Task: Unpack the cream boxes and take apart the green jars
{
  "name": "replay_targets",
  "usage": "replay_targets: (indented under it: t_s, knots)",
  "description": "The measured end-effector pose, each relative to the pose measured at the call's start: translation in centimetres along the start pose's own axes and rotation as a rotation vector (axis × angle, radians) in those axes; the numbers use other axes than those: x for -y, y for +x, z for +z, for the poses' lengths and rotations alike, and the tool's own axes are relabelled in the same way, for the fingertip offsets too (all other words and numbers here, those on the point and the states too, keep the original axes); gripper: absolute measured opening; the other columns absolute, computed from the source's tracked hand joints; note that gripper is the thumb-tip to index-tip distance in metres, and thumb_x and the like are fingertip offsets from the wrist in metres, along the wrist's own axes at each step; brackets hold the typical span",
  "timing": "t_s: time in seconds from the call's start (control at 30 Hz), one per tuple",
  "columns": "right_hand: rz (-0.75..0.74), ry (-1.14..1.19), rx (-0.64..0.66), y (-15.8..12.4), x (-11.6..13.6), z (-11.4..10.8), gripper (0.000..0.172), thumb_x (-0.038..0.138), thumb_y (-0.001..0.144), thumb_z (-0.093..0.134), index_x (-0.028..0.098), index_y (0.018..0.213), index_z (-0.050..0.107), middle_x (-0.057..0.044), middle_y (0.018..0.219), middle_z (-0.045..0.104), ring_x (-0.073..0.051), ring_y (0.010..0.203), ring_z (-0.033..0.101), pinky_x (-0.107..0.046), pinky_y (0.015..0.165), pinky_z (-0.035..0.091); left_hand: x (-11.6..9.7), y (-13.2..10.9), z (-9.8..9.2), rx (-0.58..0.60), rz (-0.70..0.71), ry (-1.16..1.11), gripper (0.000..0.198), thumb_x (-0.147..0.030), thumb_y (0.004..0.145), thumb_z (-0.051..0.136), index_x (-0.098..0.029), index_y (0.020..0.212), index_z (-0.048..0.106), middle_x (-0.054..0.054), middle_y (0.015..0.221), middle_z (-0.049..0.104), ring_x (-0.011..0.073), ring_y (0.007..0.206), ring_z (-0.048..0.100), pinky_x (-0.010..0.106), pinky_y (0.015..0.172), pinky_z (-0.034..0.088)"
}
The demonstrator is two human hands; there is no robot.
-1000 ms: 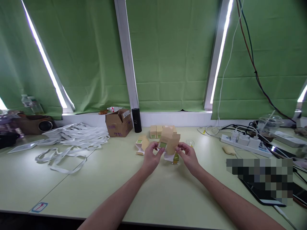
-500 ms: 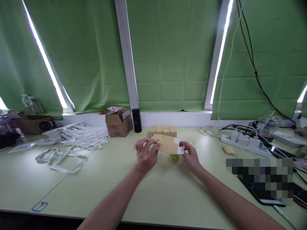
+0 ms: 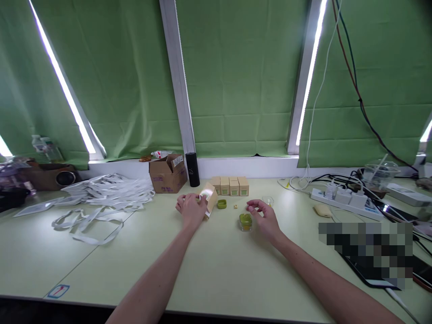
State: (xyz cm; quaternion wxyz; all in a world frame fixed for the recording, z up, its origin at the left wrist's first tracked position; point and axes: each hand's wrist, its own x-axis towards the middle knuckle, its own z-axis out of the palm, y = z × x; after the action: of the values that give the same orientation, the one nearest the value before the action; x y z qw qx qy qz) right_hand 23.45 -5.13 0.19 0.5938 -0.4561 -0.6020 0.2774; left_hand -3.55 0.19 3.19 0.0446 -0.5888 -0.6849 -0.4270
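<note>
My left hand point(image 3: 191, 208) is closed on a tan folded carton point(image 3: 210, 200) with a glossy pale patch, tilted over the table left of centre. Some of that hand's fingers are hidden behind it. My right hand point(image 3: 266, 218) hovers beside a small clear jar with a green top point(image 3: 245, 221), its fingers slightly bent and apart, with nothing visible in them. Between the hands lie a small green square tray-like piece point(image 3: 222, 204) and a tiny yellowish piece point(image 3: 235, 206). A clear round piece point(image 3: 268, 201) rests just behind my right hand.
Several small tan boxes point(image 3: 234, 186) stand in a row at the back. A brown cardboard box point(image 3: 168, 174) and a black cylinder point(image 3: 192, 169) are left of them. White straps point(image 3: 111, 191) heap at the left. A power strip point(image 3: 346, 203) with cables and dark devices lies right.
My left hand has moved left with the carton, turning it upright. My right hand has let go of the carton's end. The green piece and tiny yellowish piece now show.
</note>
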Motion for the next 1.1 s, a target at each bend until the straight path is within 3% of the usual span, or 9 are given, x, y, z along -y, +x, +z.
replay_targets:
  t_s: [0.23,0.47,0.63,0.8,1.1]
  knots:
    - [0.008,-0.015,0.019,-0.1,0.0,0.0,0.027,0.047,0.091,0.062,0.025,0.102,0.071,-0.005,0.097,0.077,-0.027,0.096,0.071,-0.045,0.093,0.045,0.3,-0.3,0.8,0.069,0.042,0.171,0.04,-0.055,0.094,0.053,-0.02,0.084,0.071,0.018,0.12,0.069,0.0412,0.127,0.042,0.057,0.107,0.03]
    - [0.004,-0.007,0.035,-0.2,0.2,0.0,0.028,0.048,0.091,0.062,0.024,0.103,0.07,-0.006,0.096,0.077,-0.027,0.096,0.07,-0.045,0.093,0.044,0.2,-0.7,0.8,0.042,0.1,0.189,0.044,-0.045,0.092,0.056,-0.02,0.128,0.061,0.018,0.134,0.058,0.0379,0.134,0.041,0.053,0.112,0.033]
    - [-0.001,-0.008,0.026,-0.3,0.4,0.1,0.029,0.049,0.091,0.062,0.023,0.103,0.071,-0.006,0.094,0.077,-0.027,0.095,0.07,-0.045,0.093,0.044,0.6,-1.0,1.2,0.221,0.253,0.182,0.054,-0.042,0.094,0.056,-0.029,0.146,0.054,0.015,0.153,0.047,0.035,0.146,0.036,0.053,0.122,0.024]
    - [-0.002,-0.015,0.041,-0.4,0.5,0.1,0.029,0.048,0.091,0.061,0.023,0.103,0.07,-0.006,0.093,0.077,-0.026,0.094,0.07,-0.044,0.094,0.044,0.7,-1.2,1.1,0.337,0.242,0.258,0.05,-0.044,0.092,0.058,-0.032,0.14,0.061,0.015,0.151,0.05,0.0352,0.147,0.038,0.056,0.124,0.017]
    - [0.004,-0.011,0.035,-0.6,0.9,0.2,0.029,0.049,0.09,0.063,0.024,0.102,0.071,-0.005,0.092,0.076,-0.025,0.093,0.071,-0.043,0.095,0.046,0.1,-1.3,0.9,0.282,0.205,0.321,0.049,-0.048,0.092,0.059,-0.026,0.136,0.063,0.017,0.144,0.054,0.0378,0.141,0.04,0.052,0.119,0.024]
